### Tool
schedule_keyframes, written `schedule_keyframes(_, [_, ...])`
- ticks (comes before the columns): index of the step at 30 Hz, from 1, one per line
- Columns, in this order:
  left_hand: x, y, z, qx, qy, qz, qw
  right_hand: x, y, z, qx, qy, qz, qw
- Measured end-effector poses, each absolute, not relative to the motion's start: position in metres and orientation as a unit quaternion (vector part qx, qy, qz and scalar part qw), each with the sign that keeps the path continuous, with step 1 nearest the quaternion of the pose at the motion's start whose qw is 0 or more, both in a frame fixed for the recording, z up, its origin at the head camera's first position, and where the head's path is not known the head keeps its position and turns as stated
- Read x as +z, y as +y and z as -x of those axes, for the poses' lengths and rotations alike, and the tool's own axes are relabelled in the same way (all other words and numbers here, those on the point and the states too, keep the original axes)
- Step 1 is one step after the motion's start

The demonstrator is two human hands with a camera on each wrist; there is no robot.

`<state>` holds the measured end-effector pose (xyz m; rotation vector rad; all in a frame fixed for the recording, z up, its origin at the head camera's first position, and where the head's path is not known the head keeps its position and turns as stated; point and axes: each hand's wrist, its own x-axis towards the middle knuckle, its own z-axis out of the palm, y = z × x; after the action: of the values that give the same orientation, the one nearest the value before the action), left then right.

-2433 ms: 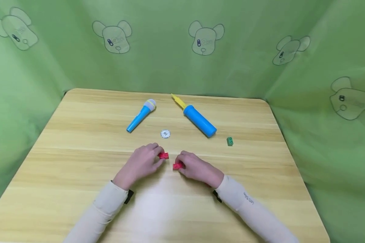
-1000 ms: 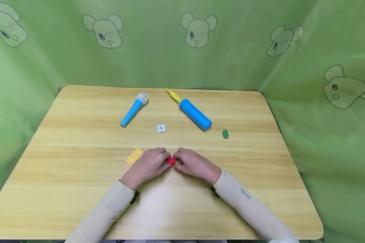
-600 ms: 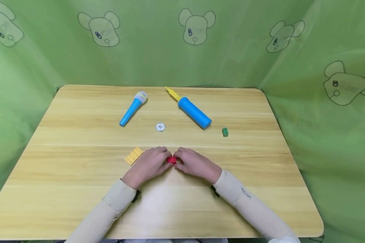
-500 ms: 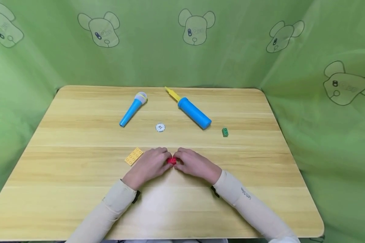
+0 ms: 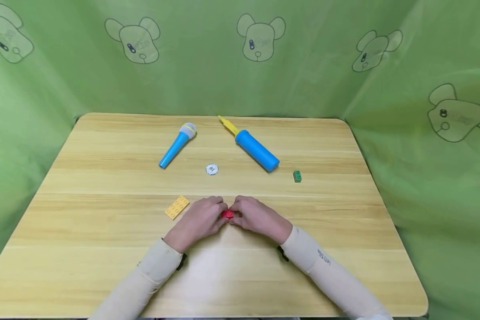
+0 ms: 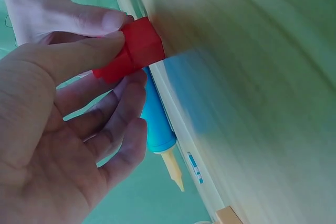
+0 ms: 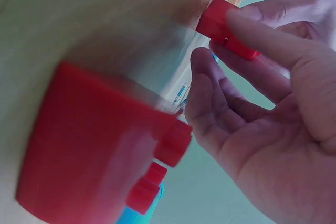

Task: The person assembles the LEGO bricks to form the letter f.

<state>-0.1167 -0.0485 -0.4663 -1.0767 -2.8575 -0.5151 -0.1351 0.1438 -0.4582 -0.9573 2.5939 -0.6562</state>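
Observation:
Close together at the table's middle, my left hand [image 5: 200,218] and right hand [image 5: 260,218] pinch two red toy bricks [image 5: 228,214] between thumbs and fingers. Both wrist views show the red bricks [image 6: 137,50] against each other with a seam between them; whether they are fully locked is unclear. Fingers cover part of them. Another red brick [image 7: 94,150], with studs, looms large near the right wrist camera; the right arm hides it in the head view. A yellow eight-stud brick [image 5: 178,207] lies just left of my left hand.
Beyond the hands lie a white chip marked 10 [image 5: 212,169], a blue toy microphone [image 5: 174,151], a blue hand pump with yellow nozzle [image 5: 258,151] and, to the right, a green brick [image 5: 297,176]. Green curtain [image 5: 200,80] surrounds the wooden table [image 5: 84,249].
My hands were apart, each with a red brick; they have come together and the bricks meet. The yellow brick, hidden earlier, shows beside the left hand. Lately the joined bricks have turned slightly.

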Motion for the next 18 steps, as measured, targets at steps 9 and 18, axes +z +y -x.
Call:
schedule_keyframes(9, [-0.4700,-0.0468,0.1163,-0.181,-0.919,0.350,0.024,-0.4566,0.1432,0.1352,-0.233,0.900,0.338,0.149])
schedule_keyframes(18, [-0.4722,-0.0458,0.1137,-0.191,-0.917,0.350,0.030,-0.4579,0.1396,0.1348,-0.226,0.902,0.335,0.154])
